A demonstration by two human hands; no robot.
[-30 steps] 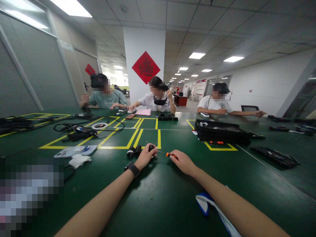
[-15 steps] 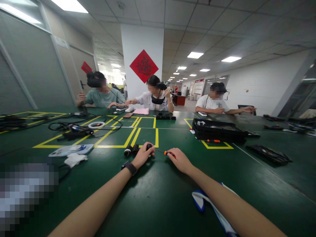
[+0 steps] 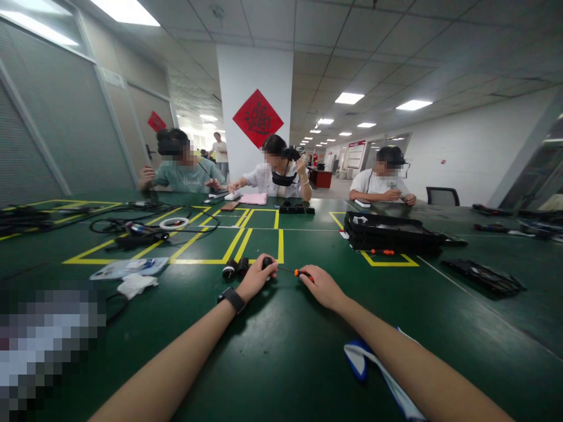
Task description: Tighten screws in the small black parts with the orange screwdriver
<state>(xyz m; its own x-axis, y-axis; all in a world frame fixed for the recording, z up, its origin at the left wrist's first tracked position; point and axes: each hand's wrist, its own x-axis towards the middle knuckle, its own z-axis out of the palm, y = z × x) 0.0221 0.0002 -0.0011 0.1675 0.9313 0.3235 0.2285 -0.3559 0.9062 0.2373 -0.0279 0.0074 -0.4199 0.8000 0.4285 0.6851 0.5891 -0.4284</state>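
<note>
My right hand point(image 3: 322, 287) is closed round the orange-and-black handle of a screwdriver point(image 3: 302, 273). Its thin shaft points left, toward my left hand point(image 3: 257, 279), which wears a dark watch at the wrist. Those left fingers are closed on a small black cylindrical part point(image 3: 266, 262), mostly covered by the hand. Whether the screwdriver tip touches that part I cannot tell. Just left of my left hand, two similar black cylindrical parts point(image 3: 235, 268) stand side by side on the green table point(image 3: 264, 363).
Stacked black trays point(image 3: 391, 230) lie right of centre, with another orange-handled tool point(image 3: 382, 252) before them. Black cables point(image 3: 127, 225) and a plastic bag point(image 3: 129, 268) are on the left. Blue-and-white cloth point(image 3: 373, 363) lies under my right forearm. Three people sit across the table.
My hands keep nearly the same pose, with the view shifted slightly. Across the table, the person at right has drawn an outstretched arm in; the person at left has raised a hand.
</note>
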